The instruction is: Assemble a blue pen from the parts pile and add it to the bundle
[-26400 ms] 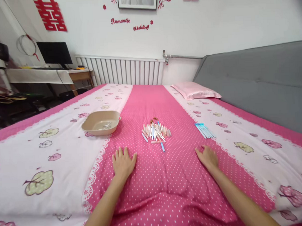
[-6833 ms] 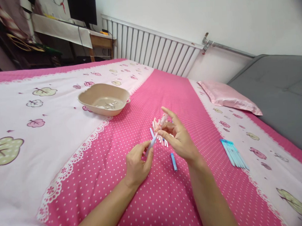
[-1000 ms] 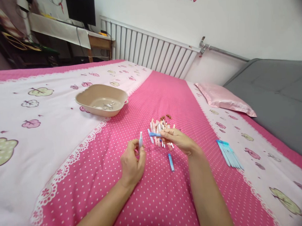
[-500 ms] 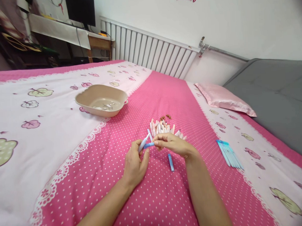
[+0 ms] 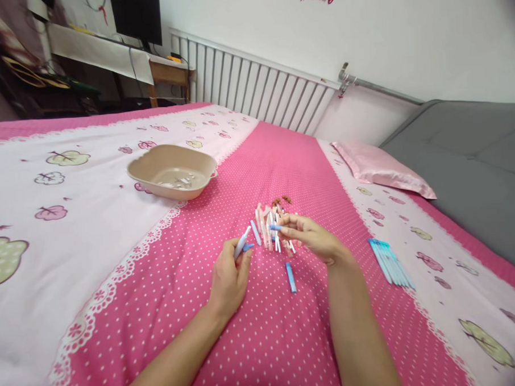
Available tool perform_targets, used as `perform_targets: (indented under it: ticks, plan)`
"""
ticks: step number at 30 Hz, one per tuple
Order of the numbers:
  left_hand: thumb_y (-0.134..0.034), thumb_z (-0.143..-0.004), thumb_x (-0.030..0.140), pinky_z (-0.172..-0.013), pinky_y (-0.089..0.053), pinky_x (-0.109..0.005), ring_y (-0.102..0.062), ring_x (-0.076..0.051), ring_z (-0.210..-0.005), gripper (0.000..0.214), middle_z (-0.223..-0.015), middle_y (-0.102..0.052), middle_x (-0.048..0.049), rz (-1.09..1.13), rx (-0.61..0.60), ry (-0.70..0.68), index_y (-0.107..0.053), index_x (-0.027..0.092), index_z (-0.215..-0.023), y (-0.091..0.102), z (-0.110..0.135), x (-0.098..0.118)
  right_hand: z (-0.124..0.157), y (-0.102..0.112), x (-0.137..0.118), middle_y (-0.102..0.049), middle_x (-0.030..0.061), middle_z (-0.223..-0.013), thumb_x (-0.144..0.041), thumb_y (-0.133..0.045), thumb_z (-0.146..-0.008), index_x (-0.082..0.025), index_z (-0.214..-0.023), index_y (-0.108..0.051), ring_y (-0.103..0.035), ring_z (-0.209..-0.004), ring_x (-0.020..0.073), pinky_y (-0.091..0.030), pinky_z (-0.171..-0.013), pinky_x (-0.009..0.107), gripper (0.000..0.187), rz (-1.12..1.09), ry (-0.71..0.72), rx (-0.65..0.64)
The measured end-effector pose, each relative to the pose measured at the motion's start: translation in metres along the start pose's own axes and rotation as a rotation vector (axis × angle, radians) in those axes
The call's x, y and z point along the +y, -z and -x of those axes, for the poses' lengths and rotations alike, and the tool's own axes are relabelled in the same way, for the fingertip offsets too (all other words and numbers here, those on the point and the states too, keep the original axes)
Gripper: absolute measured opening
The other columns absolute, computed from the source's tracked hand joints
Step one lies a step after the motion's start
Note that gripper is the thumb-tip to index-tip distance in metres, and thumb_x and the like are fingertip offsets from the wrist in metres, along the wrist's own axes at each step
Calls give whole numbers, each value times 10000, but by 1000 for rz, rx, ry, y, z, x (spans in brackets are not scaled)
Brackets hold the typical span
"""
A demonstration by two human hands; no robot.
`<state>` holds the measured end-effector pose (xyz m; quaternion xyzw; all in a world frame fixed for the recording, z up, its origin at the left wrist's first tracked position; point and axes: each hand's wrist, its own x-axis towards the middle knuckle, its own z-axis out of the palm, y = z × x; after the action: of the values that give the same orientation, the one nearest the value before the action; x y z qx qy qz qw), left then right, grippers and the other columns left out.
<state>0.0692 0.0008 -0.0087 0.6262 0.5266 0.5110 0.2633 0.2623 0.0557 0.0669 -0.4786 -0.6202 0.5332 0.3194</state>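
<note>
Now, bowl [image 5: 170,194]: beige, rounded plastic, small pale bits inside.
Your left hand [image 5: 229,274]: fingers pinched on a slim white pen [image 5: 241,242].
Your right hand [image 5: 310,237]: fingers pinch a blue cap [image 5: 275,227].

Loads of open bed [image 5: 264,340] on the near side of my left fingers [image 5: 237,263] and right fingers [image 5: 287,230], just pink sheet. The pile of pen parts [image 5: 265,221] sits right under and beyond the right fingers, one loose blue piece [image 5: 290,276] between my wrists. Bowl [image 5: 172,192] well off left and beyond, row of blue pens [image 5: 391,262] off right, wide gaps either way.
</note>
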Motion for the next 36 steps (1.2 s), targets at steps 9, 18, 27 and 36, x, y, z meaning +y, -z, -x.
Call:
perform_targets:
  ticks: [9,18,27,36]
  plan:
    - [-440,-891,384,-602,-399,-260,-513,-135,-642,259,-727,-507,20,-11,-85,-14,-487,177,-1039,2,1,3,-12,-7,4,-651,0,-820,-311,-739,-664,-211,-924,-682,-591,-802,121,-433,-877,287,284,-374,13,161]
    - [-310,-924,284,-610,-439,-271,-519,-137,-655,236,-739,-536,5,103,-38,-31,-527,192,-917,4,2,5,-8,-23,-6,-724,42,-892,-314,-730,-707,-206,-890,-598,-649,-919,175,-424,-943,337,250,-544,44,110]
    - [-368,-933,316,-673,-436,-289,-565,-155,-711,232,-782,-591,-15,53,-57,-64,-543,182,-1003,1,3,0,-1,-33,-16,-687,46,-1000,-326,-721,-730,-207,-892,-655,-598,-1026,184,-397,-980,357,212,-380,220,211]
    - [-400,-925,317,-724,-456,-310,-610,-180,-793,234,-860,-652,-54,31,-84,-106,-559,182,-1032,3,2,-1,3,-41,-20,-680,22,-929,-315,-723,-730,-228,-907,-648,-629,-939,178,-436,-949,374,211,-304,286,237]
